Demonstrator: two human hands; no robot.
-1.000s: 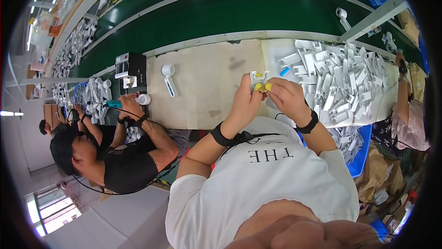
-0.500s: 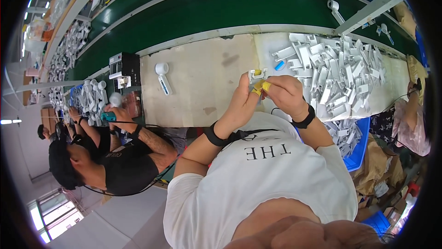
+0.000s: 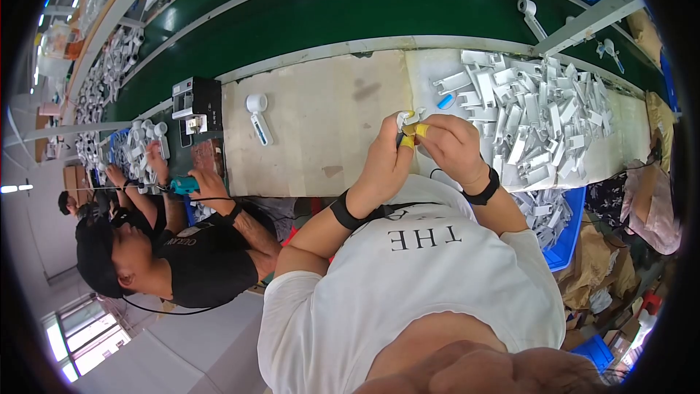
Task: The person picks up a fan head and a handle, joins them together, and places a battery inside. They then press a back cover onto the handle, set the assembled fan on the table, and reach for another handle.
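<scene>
Over the pale worktable [image 3: 306, 157] by a green conveyor [image 3: 313, 18], left fingers [image 3: 390, 131] and right fingers [image 3: 440, 130] hold a white part [image 3: 413, 118]

Small white plastic part [image 3: 402, 120], held between the fingertips of the left hand [image 3: 385, 161] and right hand [image 3: 458, 147], above the near part of the worktable; the fingers cover much of it, so its full outline and exact tilt cannot be read. Yellow wraps [image 3: 421, 129] sit on fingers of both hands, close against the part. Just beyond the right hand, a short blue piece [image 3: 446, 101] lies on the tabletop, beside a heap of loose white plastic parts [image 3: 519, 145].
</scene>
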